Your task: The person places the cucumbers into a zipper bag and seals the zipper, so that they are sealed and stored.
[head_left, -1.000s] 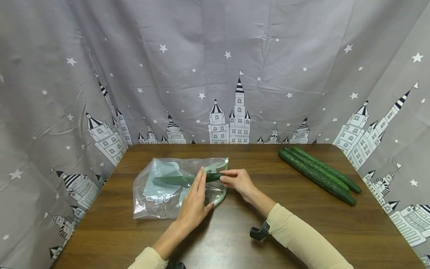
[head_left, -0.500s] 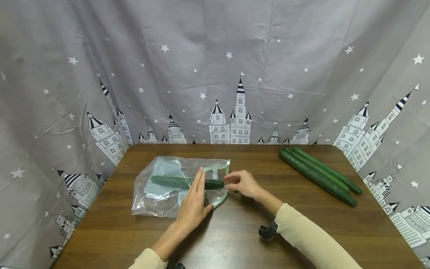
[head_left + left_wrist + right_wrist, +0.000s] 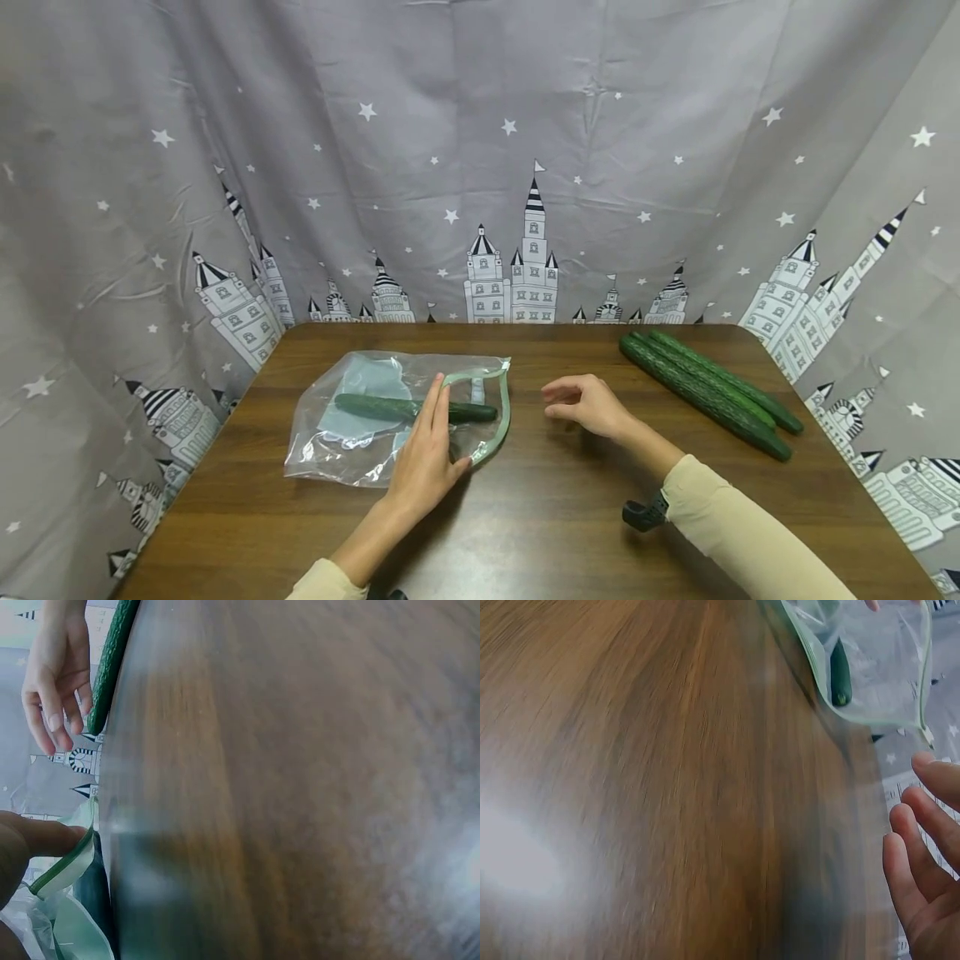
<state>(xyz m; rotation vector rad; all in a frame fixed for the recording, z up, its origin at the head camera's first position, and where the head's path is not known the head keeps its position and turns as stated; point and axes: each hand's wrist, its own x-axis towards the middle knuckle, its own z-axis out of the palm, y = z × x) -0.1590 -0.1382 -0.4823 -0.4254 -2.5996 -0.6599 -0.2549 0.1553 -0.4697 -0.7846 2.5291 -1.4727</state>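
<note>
A clear zip bag (image 3: 315,454) with a green rim lies on the left half of the table, its mouth facing right. Inside it lies one dark green cucumber (image 3: 472,412), partly hidden behind my left hand. My left hand (image 3: 423,467) rests across the bag near the mouth, fingers straight. In the left wrist view, one finger (image 3: 52,836) of that hand touches the green rim. To the right of the bag, my right hand (image 3: 588,404) hovers above the table, fingers loosely bent around nothing. The right wrist view shows its fingers (image 3: 926,817) apart from the bag.
Several long cucumbers (image 3: 705,392) lie side by side at the table's right rear. Behind the brown wooden table (image 3: 570,517) hangs a grey curtain (image 3: 480,167) printed with castles and stars. A dark device (image 3: 645,515) sits at the right wrist.
My right hand has let go of the cucumber's end and moved right, away from the bag. The cucumber has slid slightly further left inside. My left hand has stayed almost in place.
</note>
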